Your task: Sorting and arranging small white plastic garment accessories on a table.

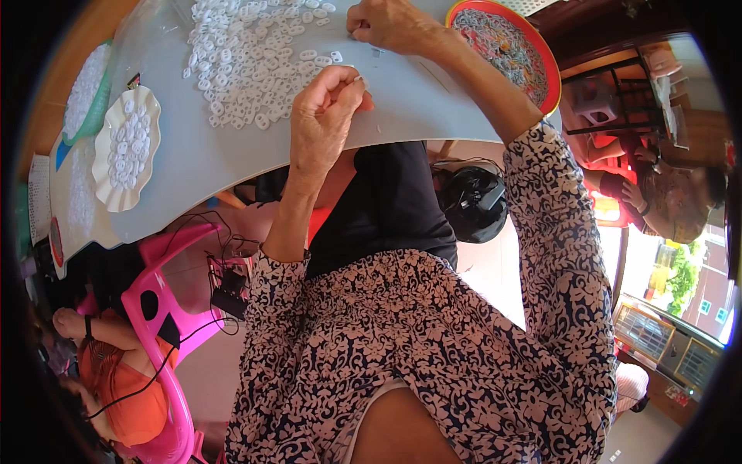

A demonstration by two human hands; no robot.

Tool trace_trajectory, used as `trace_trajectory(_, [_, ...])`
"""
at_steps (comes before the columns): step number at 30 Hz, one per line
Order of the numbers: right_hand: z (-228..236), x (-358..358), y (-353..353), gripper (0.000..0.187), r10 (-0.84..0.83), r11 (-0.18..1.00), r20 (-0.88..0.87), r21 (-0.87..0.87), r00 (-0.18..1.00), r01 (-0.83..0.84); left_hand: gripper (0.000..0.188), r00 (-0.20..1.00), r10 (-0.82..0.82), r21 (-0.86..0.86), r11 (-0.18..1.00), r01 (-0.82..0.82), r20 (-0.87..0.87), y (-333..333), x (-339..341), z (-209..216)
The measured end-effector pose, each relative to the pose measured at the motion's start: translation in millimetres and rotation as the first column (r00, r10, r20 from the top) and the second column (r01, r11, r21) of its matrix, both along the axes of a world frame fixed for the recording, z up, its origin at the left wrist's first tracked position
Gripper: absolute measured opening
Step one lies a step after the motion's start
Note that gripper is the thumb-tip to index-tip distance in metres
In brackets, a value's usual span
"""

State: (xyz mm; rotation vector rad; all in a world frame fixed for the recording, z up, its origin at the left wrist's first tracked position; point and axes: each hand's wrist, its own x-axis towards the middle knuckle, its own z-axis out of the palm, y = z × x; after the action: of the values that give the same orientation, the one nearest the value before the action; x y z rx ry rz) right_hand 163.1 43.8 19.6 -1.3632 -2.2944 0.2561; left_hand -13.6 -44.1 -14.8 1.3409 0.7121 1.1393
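Observation:
My left hand (pixel 325 112) is raised over the table's near edge, thumb and fingers pinched together. A pale speck shows at its fingertips, too small to name. Farther off and to the right, my right hand (pixel 390 25) is closed just over the tabletop, its fingertips hidden by the hand. Left of both hands spreads a heap of small white plastic pieces with holes (pixel 247 66). A few of these pieces lie close to my left hand. Beside my right forearm stands a red round tray (pixel 550 73) filled with small grey metallic-looking parts and some coloured bits.
On the grey table (pixel 197 158), a scalloped cream dish (pixel 104 182) holds more white pieces, near a green basket (pixel 100 116) of them. A pink plastic chair (pixel 166 305) and a seated person are at left. A black rounded object (pixel 471 205) is below the table; other people sit at right.

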Motion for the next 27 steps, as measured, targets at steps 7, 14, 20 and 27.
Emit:
trace_trajectory(7, [-16,0,13,0.010,0.019,0.999,0.114,0.024,0.993,-0.022,0.007,1.000,-0.001,0.004,1.000,0.001,-0.025,-1,-1,1])
trace_trajectory(14, [9,1,-2,0.014,0.023,0.990,-0.122,-0.132,0.992,-0.040,0.007,0.999,0.006,0.023,1.000,-0.005,-0.039,-1,-2,0])
trace_trajectory(20, [1,11,8,0.017,0.064,0.995,-0.181,-0.059,0.981,-0.076,0.006,1.000,-0.014,-0.013,1.000,0.014,0.000,0,1,1])
trace_trajectory(27, [-2,9,7,0.019,0.028,0.982,-0.090,-0.185,0.996,-0.044,0.008,0.999,-0.001,0.027,1.000,0.002,-0.042,-1,2,1])
